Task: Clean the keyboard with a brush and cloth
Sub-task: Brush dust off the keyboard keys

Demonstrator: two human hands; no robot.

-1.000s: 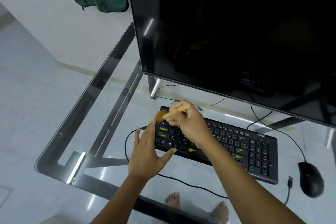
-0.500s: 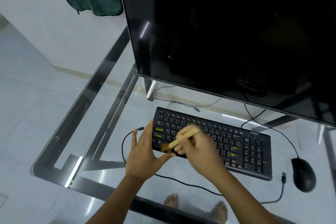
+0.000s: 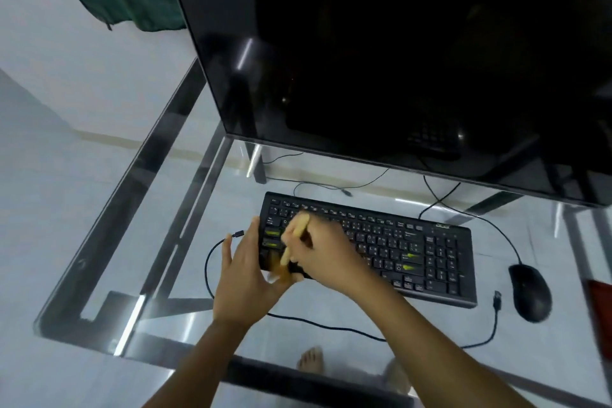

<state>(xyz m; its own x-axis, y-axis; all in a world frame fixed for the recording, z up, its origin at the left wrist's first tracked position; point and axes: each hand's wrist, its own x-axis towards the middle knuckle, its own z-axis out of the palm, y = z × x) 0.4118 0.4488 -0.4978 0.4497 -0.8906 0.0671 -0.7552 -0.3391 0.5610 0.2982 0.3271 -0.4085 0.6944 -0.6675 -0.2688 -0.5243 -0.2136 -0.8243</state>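
**Brush (image 3: 299, 227) at keyboard's (image 3: 381, 248) near-left corner**

Gripping brush in right hand (image 3: 331, 258), bristle end blurred down at that corner. Touching keyboard's left edge with left hand (image 3: 245, 275), fingers straight. Right of keyboard: mouse (image 3: 530, 291).

Nothing can be read for certain. The keyboard (image 3: 381, 242) carries a small greenish logo (image 3: 442, 226) at its far right corner, too blurred to make out. Its white key legends (image 3: 374, 244) are too small.

The right hand (image 3: 326, 253) grips a brush (image 3: 295, 235) at the left end of the keyboard (image 3: 414, 248), where the straight-fingered left hand (image 3: 246, 275) rests.
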